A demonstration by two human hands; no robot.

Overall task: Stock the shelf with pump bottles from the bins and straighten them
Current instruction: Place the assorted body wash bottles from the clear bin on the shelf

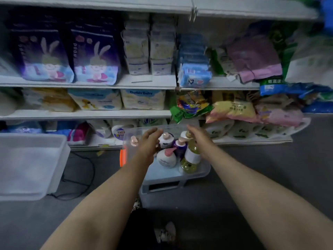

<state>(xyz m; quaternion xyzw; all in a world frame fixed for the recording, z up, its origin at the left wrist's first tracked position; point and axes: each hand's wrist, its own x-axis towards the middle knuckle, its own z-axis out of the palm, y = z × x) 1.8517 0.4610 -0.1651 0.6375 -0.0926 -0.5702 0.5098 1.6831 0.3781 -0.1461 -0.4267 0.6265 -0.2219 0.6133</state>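
Over the clear bin (194,173) on the floor, my left hand (147,143) and right hand (200,137) reach forward, fingers loosely extended, holding nothing; pump bottles (166,158) stand inside, below them.

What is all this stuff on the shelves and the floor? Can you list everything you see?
Pump bottles: about five, white, purple and yellow, in the clear bin.
Clear bin: one, on the floor, centre.
Empty bin: one, translucent white, floor left.
Bunny packs: two, dark purple, top shelf left.
Baby packs: three, pale, middle shelf.
Blue packets: a stack, top shelf centre.
Bags: several, mixed colours, right shelves.
Left hand: open, over the bin.
Right hand: open, by the yellow bottle.
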